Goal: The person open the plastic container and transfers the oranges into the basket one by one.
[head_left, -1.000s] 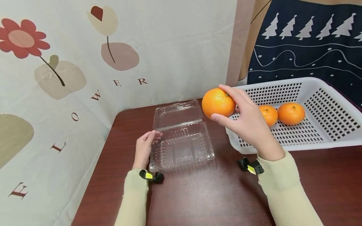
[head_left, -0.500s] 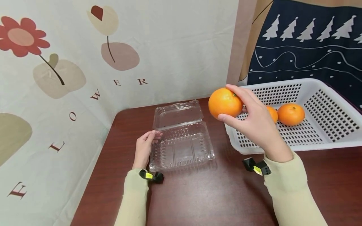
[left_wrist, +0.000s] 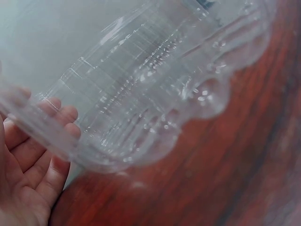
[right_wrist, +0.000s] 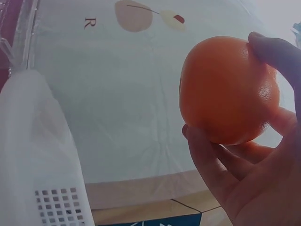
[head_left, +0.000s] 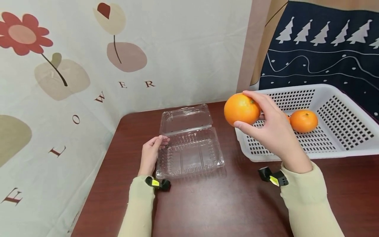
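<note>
In the head view my right hand (head_left: 273, 128) grips an orange (head_left: 241, 109) between thumb and fingers, held up over the left end of the white basket. The right wrist view shows the same orange (right_wrist: 225, 89) with the fingertips round its sides. My left hand (head_left: 152, 153) pinches the left rim of a clear plastic clamshell container (head_left: 189, 169), which lies with its lid (head_left: 186, 119) folded back behind it. In the left wrist view, the fingers (left_wrist: 35, 155) curl at the container's rim, partly seen through the plastic.
A white perforated basket (head_left: 349, 152) stands on the right of the brown table (head_left: 207, 207). Inside it lies an orange (head_left: 304, 121); a second one is mostly hidden behind my right hand. Printed cloth (head_left: 189, 59) hangs along the table's back and left.
My right hand has moved to the right with the orange, further over the basket, covering more of the orange behind it. The left hand and the container have stayed in place.
</note>
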Demonstrator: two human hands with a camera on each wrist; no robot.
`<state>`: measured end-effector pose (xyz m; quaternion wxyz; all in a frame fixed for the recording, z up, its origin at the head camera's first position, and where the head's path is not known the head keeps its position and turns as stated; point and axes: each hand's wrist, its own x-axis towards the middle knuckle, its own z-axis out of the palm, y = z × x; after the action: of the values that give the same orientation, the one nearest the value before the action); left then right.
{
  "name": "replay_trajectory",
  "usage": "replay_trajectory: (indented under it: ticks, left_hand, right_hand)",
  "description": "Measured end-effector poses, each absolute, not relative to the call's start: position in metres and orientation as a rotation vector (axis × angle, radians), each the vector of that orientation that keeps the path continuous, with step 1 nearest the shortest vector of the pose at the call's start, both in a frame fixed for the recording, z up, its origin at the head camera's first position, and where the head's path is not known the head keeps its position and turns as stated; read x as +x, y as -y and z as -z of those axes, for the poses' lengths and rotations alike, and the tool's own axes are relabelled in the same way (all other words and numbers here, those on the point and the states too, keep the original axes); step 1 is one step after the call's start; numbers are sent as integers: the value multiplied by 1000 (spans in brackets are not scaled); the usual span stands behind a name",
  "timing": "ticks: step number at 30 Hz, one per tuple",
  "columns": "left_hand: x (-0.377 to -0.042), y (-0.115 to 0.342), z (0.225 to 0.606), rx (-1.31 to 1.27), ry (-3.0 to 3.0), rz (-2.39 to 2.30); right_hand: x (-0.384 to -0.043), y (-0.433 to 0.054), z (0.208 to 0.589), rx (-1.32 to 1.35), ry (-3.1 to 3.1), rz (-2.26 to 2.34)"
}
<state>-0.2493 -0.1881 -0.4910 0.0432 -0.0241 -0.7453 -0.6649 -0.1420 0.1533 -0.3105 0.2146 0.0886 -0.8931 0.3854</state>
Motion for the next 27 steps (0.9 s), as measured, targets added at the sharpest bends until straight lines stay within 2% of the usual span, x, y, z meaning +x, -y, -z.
replay_trajectory:
  ticks: [15, 27]
  left_hand:
    - [-248, 188, 488, -69, 2315, 1999]
    - [-246, 190, 484, -92, 2332, 1987]
  right_hand:
    - [-134, -171, 316, 135, 2562, -1190]
    - [-134, -177, 324, 153, 2584, -1090]
